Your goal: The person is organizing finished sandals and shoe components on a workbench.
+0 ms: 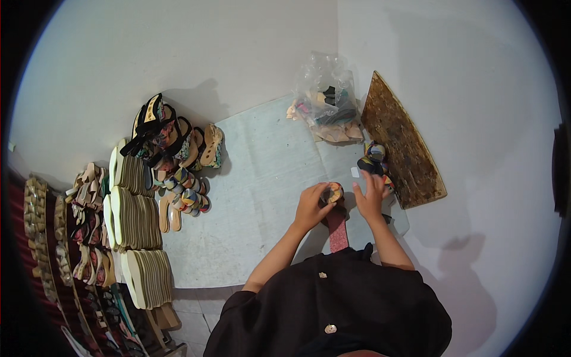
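Left hand (pixel 310 205) grips 1 sandal (pixel 333 193); right hand (pixel 370 199) touches strap pile (pixel 373 159).

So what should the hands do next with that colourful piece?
Probably press it down onto the red sole. The left hand holds the colourful piece over the sole's top end, and the right hand rests beside it, free to steady things.

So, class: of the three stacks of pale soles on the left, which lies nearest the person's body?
The lowest stack, beside the person's left elbow; the other two stacks sit farther up the mat's edge.
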`<control>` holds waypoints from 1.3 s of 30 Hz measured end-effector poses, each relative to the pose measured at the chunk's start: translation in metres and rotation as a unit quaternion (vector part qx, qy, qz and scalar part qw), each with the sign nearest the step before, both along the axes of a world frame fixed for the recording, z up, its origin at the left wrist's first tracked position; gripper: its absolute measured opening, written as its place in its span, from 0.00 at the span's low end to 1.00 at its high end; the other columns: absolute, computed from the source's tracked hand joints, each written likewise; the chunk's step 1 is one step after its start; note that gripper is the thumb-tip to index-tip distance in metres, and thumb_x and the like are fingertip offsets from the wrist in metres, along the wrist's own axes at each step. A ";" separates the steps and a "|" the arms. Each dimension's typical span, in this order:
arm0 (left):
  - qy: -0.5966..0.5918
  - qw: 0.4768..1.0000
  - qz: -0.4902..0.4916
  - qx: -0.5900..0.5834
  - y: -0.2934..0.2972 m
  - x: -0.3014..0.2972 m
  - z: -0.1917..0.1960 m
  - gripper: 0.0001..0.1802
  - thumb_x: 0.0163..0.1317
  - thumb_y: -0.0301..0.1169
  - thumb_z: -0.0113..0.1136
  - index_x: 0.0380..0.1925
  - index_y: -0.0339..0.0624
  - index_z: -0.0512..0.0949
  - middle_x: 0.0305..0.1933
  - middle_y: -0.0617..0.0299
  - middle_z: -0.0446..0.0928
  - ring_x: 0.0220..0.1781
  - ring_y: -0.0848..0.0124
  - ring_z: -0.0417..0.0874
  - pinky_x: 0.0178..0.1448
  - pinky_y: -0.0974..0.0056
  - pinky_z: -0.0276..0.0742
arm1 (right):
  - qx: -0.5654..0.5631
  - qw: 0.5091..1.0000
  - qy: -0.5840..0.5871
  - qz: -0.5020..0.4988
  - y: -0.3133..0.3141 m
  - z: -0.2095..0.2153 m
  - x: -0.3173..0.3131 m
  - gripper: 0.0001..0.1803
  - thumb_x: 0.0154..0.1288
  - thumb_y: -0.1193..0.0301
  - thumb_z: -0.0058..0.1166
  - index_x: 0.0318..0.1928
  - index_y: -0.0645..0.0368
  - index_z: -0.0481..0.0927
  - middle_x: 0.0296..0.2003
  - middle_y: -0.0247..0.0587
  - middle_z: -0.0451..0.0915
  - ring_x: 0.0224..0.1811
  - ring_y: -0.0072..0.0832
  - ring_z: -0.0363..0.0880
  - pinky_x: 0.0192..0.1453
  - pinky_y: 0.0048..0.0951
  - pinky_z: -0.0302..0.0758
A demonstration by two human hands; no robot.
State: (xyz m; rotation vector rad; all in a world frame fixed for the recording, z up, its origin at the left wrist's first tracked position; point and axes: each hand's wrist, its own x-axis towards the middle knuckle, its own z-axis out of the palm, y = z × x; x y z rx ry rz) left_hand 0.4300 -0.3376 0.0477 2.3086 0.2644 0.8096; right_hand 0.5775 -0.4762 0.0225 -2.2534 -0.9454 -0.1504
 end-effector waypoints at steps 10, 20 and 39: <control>-0.034 0.988 0.112 -0.103 -0.002 -0.014 -0.011 0.44 0.42 0.34 0.72 0.59 0.34 0.62 0.48 0.52 0.75 0.50 0.57 0.76 0.55 0.57 0.68 | -0.208 0.970 0.017 -0.128 -0.012 -0.006 -0.012 0.37 0.52 0.71 0.54 0.65 0.51 0.58 0.63 0.44 0.58 0.70 0.46 0.47 0.63 0.69 0.40; -0.018 0.992 0.099 -0.079 -0.005 -0.020 -0.014 0.45 0.42 0.32 0.72 0.60 0.35 0.60 0.46 0.50 0.76 0.50 0.59 0.78 0.56 0.59 0.71 | -0.172 0.974 -0.015 -0.150 -0.026 -0.014 -0.001 0.33 0.52 0.71 0.56 0.60 0.50 0.64 0.57 0.39 0.66 0.64 0.36 0.61 0.63 0.69 0.41; 0.017 0.979 0.194 -0.053 0.009 -0.082 -0.033 0.44 0.41 0.34 0.72 0.59 0.40 0.62 0.47 0.54 0.75 0.50 0.60 0.75 0.56 0.56 0.65 | 0.002 0.926 0.367 0.088 0.040 0.027 -0.033 0.26 0.60 0.44 0.49 0.32 0.55 0.81 0.23 0.34 0.78 0.28 0.25 0.76 0.50 0.33 0.63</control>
